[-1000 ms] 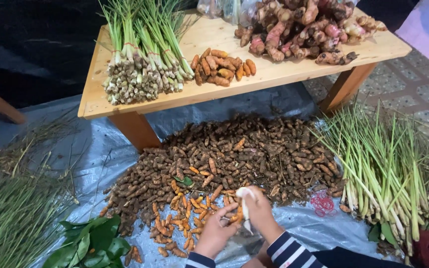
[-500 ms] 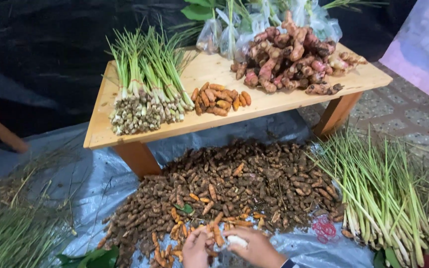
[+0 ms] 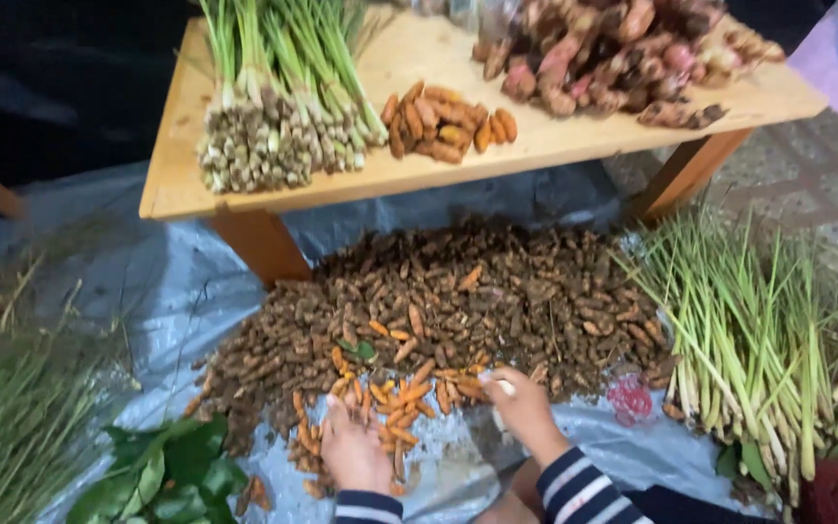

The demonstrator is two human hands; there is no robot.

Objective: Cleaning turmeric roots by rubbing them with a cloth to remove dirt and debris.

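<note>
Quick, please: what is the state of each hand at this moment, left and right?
Left hand: open, fingers spread, resting on the orange turmeric roots, holding nothing.
Right hand: closed around a small white object; what it is cannot be told.

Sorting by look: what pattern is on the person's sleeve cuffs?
Dark-and-white striped sleeve cuffs, clearest in the head view.

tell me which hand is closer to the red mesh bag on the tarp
Right. The right hand is just left of the red mesh bag, at the edge of the turmeric pile. The left hand lies farther left, among the orange roots.
</note>
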